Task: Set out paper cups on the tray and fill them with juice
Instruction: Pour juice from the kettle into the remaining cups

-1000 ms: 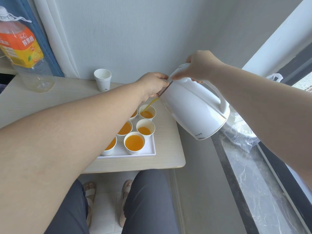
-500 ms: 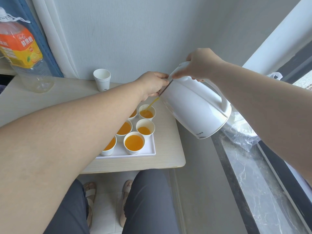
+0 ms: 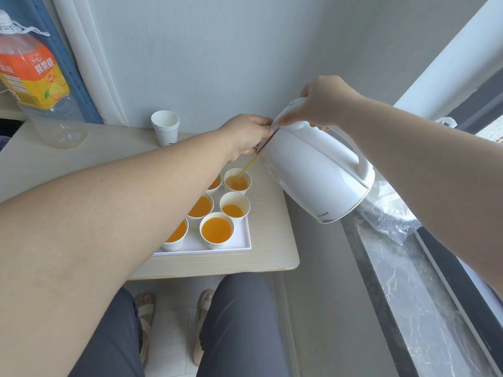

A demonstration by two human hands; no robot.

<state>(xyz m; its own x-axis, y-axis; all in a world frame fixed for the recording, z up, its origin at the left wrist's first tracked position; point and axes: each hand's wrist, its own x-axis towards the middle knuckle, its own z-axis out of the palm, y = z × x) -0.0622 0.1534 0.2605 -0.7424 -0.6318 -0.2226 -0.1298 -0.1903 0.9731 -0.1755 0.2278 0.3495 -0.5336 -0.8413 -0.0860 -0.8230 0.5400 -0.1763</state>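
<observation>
Head cam, mid-frame: right hand (image 3: 324,103) grips the handle top of a smooth white plastic kettle (image 3: 313,172), which is tilted, and left hand (image 3: 245,134) is curled on its lid edge by the spout. A thin orange juice stream (image 3: 249,165) drops into the far-right white paper cup (image 3: 237,180) on the glossy white rectangular tray (image 3: 242,240), which sits on a pale woodgrain tabletop (image 3: 272,240). Six round cups, all with juice showing.

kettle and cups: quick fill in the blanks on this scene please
1. The white kettle pours ____ juice into the back right cup.
2. ____ cups holding juice stand on the tray.
3. The right hand grips the kettle's ____; the left hand holds its lid edge.
Missing: orange; six; handle.
</observation>
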